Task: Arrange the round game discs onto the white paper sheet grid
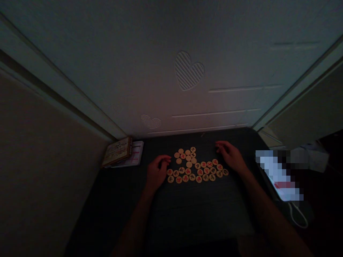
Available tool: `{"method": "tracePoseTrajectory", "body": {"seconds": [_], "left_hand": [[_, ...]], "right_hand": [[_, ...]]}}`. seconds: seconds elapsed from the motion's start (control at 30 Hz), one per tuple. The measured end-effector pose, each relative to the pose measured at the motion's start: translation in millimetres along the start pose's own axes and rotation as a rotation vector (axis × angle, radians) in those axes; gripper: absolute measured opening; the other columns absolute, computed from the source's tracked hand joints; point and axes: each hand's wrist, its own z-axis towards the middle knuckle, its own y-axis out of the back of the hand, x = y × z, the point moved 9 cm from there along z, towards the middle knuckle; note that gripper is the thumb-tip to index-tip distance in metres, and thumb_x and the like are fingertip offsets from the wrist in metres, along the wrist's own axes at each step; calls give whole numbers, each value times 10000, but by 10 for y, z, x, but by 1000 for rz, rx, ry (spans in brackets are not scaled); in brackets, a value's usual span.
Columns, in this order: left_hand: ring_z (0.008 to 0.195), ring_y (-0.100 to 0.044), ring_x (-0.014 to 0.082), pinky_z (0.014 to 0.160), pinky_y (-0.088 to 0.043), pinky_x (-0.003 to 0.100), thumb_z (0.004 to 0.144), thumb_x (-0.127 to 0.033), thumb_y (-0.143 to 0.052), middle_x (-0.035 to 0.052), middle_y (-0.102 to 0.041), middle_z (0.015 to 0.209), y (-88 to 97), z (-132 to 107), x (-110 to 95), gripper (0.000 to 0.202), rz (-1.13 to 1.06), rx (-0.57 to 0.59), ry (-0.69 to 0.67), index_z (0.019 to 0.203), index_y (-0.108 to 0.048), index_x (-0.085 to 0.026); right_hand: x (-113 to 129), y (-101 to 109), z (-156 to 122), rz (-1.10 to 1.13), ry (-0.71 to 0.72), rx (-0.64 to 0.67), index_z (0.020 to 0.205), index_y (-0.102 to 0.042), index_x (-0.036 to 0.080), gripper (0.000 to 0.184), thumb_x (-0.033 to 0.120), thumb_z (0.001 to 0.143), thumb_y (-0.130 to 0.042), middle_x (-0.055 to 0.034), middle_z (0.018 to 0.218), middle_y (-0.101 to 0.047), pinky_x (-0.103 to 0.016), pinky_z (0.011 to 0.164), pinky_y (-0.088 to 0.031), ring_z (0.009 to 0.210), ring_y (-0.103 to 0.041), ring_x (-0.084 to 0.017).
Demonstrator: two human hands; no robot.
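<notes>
Round wooden Chinese chess pieces (199, 171) lie on the dark table between my hands, many with red or black characters showing. Two rough rows are at the front. Behind them is a looser cluster, where several plain-faced pieces (188, 158) lie beside a few marked ones. My left hand (157, 172) rests at the left end of the rows, its fingers loosely bent and holding nothing visible. To the right of the cluster, my right hand (228, 152) is near the table surface, fingers relaxed and slightly apart, with no piece seen in it.
A box with a patterned lid (118, 151) lies on a white tray-like sheet (138, 153) at the back left. At the right edge is a lit, blurred-out phone (280, 178) with a white cable (298, 217). A pale panel with embossed hearts (189, 71) borders the table (193, 210) behind.
</notes>
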Motion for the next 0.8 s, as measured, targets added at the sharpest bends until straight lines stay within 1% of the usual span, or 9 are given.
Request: {"method": "tracePoseTrajectory", "body": {"seconds": [0.17,0.3,0.47,0.6,0.7,0.8], "left_hand": [[767,-702,176,722,-562,294,894,-200,-495,19,-736,815,0,-10,15,234,18,4,7,959,-720,-207],[757,-703,176,716,-562,295,892,-204,-495,17,-735,807,8,-9,5,227,25,4,10,945,-717,-208],[761,-705,175,713,-559,293,886,-194,-485,13,-734,802,10,-2,-3,244,35,-1,-14,950,-720,-213],[757,-701,171,712,-559,287,884,-185,-490,14,-732,804,5,-8,-1,245,31,5,-14,952,-723,-212],[752,-698,170,701,-557,283,883,-180,-488,15,-733,807,6,-13,-5,244,28,4,-8,951,-720,-211],[763,-702,173,695,-557,283,880,-181,-493,15,-736,815,5,-15,-7,239,25,1,4,951,-719,-214]], "right_hand": [[-62,-17,0,48,-24,8,1207,-664,242,404,550,962,-571,-73,1016,-765,-392,845,-600,907,-755,-234],[-117,-16,6,91,-50,21,1265,-658,248,430,544,967,-564,-85,1090,-772,-409,865,-603,948,-756,-241],[-112,-1,22,58,-42,46,1331,-641,230,467,531,1000,-507,-96,1068,-788,-424,879,-596,909,-751,-230],[-73,7,18,49,-26,55,1350,-629,225,467,516,1016,-479,-97,1077,-788,-419,880,-595,924,-749,-227],[-46,1,6,29,-29,65,1364,-618,222,472,510,1016,-483,-96,1052,-791,-419,869,-600,916,-751,-229],[-20,-5,-6,31,-37,65,1357,-622,229,467,514,1001,-516,-91,1048,-792,-416,882,-602,954,-753,-235]]}}
